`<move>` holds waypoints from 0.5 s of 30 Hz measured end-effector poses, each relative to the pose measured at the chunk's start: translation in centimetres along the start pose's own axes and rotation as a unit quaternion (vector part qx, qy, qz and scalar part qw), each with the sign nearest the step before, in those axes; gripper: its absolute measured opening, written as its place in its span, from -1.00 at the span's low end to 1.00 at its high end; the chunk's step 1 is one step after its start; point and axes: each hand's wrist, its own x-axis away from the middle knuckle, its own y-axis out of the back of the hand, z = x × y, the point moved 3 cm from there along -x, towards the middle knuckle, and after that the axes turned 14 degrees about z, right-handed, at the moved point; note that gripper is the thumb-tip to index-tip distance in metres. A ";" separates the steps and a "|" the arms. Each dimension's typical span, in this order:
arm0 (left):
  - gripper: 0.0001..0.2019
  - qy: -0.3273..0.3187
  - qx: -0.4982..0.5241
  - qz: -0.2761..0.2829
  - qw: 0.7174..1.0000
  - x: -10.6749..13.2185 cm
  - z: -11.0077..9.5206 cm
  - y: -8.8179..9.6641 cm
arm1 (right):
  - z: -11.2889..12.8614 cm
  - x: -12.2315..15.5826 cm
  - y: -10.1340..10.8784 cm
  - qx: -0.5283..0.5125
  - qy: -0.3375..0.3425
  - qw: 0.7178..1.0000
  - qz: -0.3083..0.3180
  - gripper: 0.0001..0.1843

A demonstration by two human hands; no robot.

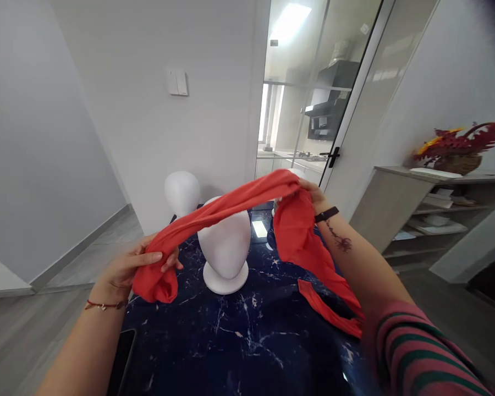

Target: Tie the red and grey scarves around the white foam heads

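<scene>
A long red cloth, like a scarf (226,202), is stretched between my two hands in front of a white mannequin head (225,247). The cloth hides the upper part of the head. My left hand (142,261) is closed round one bunched end at the lower left. Higher up on the right, my right hand (311,192) grips the cloth, its fingers partly hidden behind the fabric. From there the rest hangs down beside my forearm, and its tail lies on the dark blue marbled table (247,341).
A second white mannequin head (182,192) stands behind on the left. A dark flat device, possibly a phone (121,357), lies at the table's left edge. To the right are a glass door (305,88) and a shelf unit (421,203) bearing a flower basket (457,162).
</scene>
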 end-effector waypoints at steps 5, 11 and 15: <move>-0.62 0.083 0.002 0.023 0.996 -0.1 1.0 0.9 | 1.4 -3.7 -0.1 -0.109 0.143 0.983 0.033 -0.69; -0.58 0.059 0.063 -0.097 0.992 2.2 4.4 3.8 | 2.0 -2.3 -0.1 -0.025 0.115 0.984 -0.135 -0.53; -0.52 -0.105 0.205 -0.254 0.939 3.5 5.5 5.0 | 1.7 -0.5 -0.3 -0.019 0.116 0.987 -0.106 -0.60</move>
